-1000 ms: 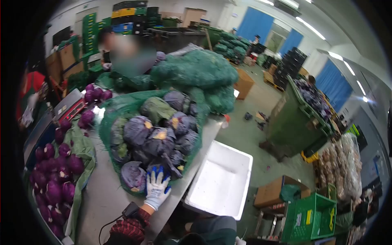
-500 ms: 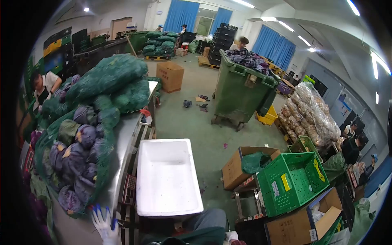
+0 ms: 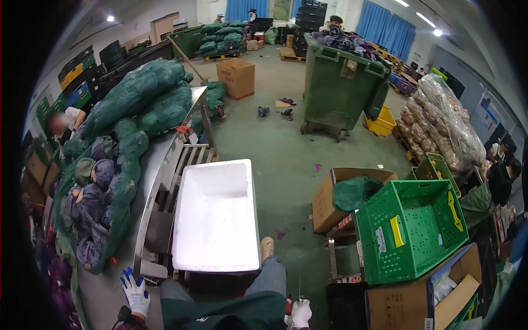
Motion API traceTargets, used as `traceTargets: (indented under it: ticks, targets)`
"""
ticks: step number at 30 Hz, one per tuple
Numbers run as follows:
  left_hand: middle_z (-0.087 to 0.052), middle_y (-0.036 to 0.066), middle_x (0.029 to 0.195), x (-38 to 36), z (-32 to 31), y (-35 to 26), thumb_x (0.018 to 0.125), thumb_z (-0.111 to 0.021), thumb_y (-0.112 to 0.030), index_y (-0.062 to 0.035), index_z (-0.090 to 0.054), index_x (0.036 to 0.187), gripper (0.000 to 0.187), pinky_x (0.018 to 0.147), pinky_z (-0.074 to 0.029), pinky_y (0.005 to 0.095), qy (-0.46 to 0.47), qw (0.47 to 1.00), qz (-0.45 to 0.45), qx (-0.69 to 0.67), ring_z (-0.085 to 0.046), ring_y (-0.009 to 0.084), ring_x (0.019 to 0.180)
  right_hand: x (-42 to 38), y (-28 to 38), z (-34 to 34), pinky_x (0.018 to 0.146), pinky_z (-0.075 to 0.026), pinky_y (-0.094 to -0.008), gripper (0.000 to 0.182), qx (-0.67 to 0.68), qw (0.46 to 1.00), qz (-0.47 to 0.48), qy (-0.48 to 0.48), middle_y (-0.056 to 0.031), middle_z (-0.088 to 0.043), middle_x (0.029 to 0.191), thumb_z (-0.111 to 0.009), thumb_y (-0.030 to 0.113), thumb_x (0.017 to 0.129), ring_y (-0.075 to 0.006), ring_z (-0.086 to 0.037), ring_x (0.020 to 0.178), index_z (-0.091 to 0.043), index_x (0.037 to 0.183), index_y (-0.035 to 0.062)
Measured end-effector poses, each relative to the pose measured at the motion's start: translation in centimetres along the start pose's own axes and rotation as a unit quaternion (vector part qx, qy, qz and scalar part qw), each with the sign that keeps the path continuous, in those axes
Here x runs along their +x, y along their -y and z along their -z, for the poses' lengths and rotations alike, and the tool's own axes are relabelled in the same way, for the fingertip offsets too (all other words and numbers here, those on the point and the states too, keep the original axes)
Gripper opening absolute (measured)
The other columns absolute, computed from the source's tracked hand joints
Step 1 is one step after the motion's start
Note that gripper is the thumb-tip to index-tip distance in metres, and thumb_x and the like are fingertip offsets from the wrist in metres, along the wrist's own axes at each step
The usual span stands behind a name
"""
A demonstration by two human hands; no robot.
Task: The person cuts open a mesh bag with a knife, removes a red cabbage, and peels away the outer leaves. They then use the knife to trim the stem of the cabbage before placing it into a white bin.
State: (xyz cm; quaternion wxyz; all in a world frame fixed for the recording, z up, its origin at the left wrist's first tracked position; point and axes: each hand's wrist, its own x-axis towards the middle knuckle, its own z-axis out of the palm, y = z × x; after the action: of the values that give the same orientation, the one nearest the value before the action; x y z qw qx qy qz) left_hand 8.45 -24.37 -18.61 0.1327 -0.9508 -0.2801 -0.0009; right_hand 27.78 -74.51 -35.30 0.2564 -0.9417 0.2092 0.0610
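Note:
My left hand [image 3: 135, 292], in a white glove with blue fingertips, rests with spread fingers on the metal table [image 3: 120, 254]. Just beyond it, red cabbages [image 3: 94, 206] lie in an opened green mesh bag [image 3: 132, 146]. Low in the view, my right hand [image 3: 301, 314], in a white glove, is closed around a knife [image 3: 300, 287] whose thin blade points upward. Between the table and the green crate stands a white foam box [image 3: 217, 220] with nothing in it, in front of my knees.
A green crate [image 3: 379, 247] and cardboard boxes [image 3: 399, 305] stand at the right. Further off are a wheeled green bin [image 3: 335, 91] heaped with purple leaves, a yellow crate [image 3: 380, 122] and a carton [image 3: 236, 78]. Leaf scraps [image 3: 264, 111] lie on the floor. Several people work around the room.
The view has tilted downward and shifted. My right hand with the knife has come into fuller view. My left hand stays spread on the table near the cabbages.

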Motion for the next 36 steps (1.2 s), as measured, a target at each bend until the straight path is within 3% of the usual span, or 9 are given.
traceTargets:
  ticks: [18,19,22,25,27,29,31,33,36]
  targets:
    - [-0.020,0.031,0.147,0.9,3.3,-1.6,0.058,-0.075,-0.023,-0.0130,-0.067,0.106,0.050,0.114,-0.010,0.0538,0.033,0.991,0.053,-0.115,-0.015,0.0452,0.138,0.6,-1.5,-1.4,0.067,-0.050,-0.0504,0.028,0.053,0.999,0.005,-0.008,-0.0180,-0.062,0.081,-0.066,0.029,0.079,-0.0400,-0.063,0.075,-0.055,0.085,0.0042]
    - [-0.028,0.028,0.145,1.4,0.0,-1.5,0.059,-0.072,-0.020,-0.0125,-0.068,0.103,0.045,0.113,-0.012,0.0530,-0.088,0.989,0.038,-0.110,-0.020,0.0449,0.136,0.6,-1.7,-1.5,0.068,-0.049,-0.0495,0.026,0.052,0.999,0.006,-0.011,-0.0172,-0.063,0.078,-0.065,0.028,0.079,-0.0394,-0.063,0.074,-0.054,0.084,0.0048]
    - [-0.045,0.023,0.133,6.3,4.3,-9.9,0.061,-0.071,-0.018,-0.0122,-0.068,0.103,0.043,0.107,-0.027,0.0514,-0.015,0.962,-0.142,-0.231,-0.037,0.0425,0.126,1.7,-1.2,-0.4,0.067,-0.050,-0.0470,0.025,0.064,0.997,-0.049,-0.013,-0.0152,-0.063,0.074,-0.065,0.025,0.078,-0.0367,-0.064,0.072,-0.052,0.081,0.0041]
    - [-0.049,0.022,0.131,12.0,3.3,-20.5,0.070,-0.069,-0.026,-0.0156,-0.065,0.114,0.045,0.101,-0.036,0.0493,0.021,0.859,-0.403,-0.314,-0.043,0.0409,0.122,4.3,-0.7,1.5,0.062,-0.050,-0.0444,0.025,0.141,0.983,-0.115,0.015,-0.0147,-0.064,0.072,-0.064,0.024,0.078,-0.0331,-0.064,0.067,-0.053,0.084,0.0031]
    - [-0.038,0.025,0.140,13.9,2.2,-26.5,0.078,-0.063,-0.035,-0.0221,-0.056,0.127,0.051,0.103,-0.032,0.0544,0.061,0.850,-0.455,-0.258,-0.036,0.0449,0.127,4.2,5.1,7.5,0.046,-0.046,-0.0319,0.018,0.265,0.938,-0.194,0.112,-0.0083,-0.063,0.065,-0.063,0.019,0.079,-0.0166,-0.059,0.050,-0.053,0.083,0.0036]
    - [-0.023,0.026,0.147,15.3,-0.7,-30.6,0.082,-0.057,-0.046,-0.0298,-0.047,0.136,0.057,0.103,-0.026,0.0611,0.148,0.888,-0.396,-0.179,-0.027,0.0500,0.131,4.5,8.8,11.1,0.038,-0.035,-0.0252,0.011,0.313,0.919,-0.192,0.144,-0.0006,-0.055,0.058,-0.061,0.012,0.080,-0.0070,-0.045,0.041,-0.052,0.075,0.0074]
    - [-0.012,0.026,0.152,17.0,-1.7,-33.1,0.083,-0.054,-0.052,-0.0363,-0.042,0.138,0.059,0.104,-0.021,0.0636,0.282,0.896,-0.325,-0.114,-0.019,0.0530,0.134,5.4,10.2,13.3,0.040,-0.036,-0.0236,0.013,0.358,0.902,-0.176,0.165,-0.0006,-0.057,0.061,-0.063,0.014,0.082,-0.0061,-0.046,0.044,-0.053,0.077,0.0065]
    - [-0.017,0.027,0.150,19.5,-1.1,-34.1,0.084,-0.049,-0.056,-0.0370,-0.039,0.140,0.060,0.104,-0.019,0.0640,0.355,0.855,-0.376,-0.050,-0.020,0.0501,0.135,7.7,10.4,14.0,0.042,-0.038,-0.0229,0.016,0.325,0.897,-0.195,0.228,-0.0010,-0.059,0.064,-0.065,0.017,0.082,-0.0060,-0.048,0.047,-0.055,0.077,0.0061]
    - [-0.037,0.013,0.146,22.2,-5.6,-35.4,0.083,-0.045,-0.060,-0.0357,-0.037,0.141,0.064,0.103,-0.021,0.0619,0.337,0.840,-0.422,-0.047,-0.026,0.0326,0.138,12.6,8.1,13.5,0.049,-0.043,-0.0266,0.016,0.287,0.916,-0.131,0.248,-0.0033,-0.062,0.064,-0.067,0.018,0.079,-0.0116,-0.055,0.053,-0.062,0.074,0.0040]
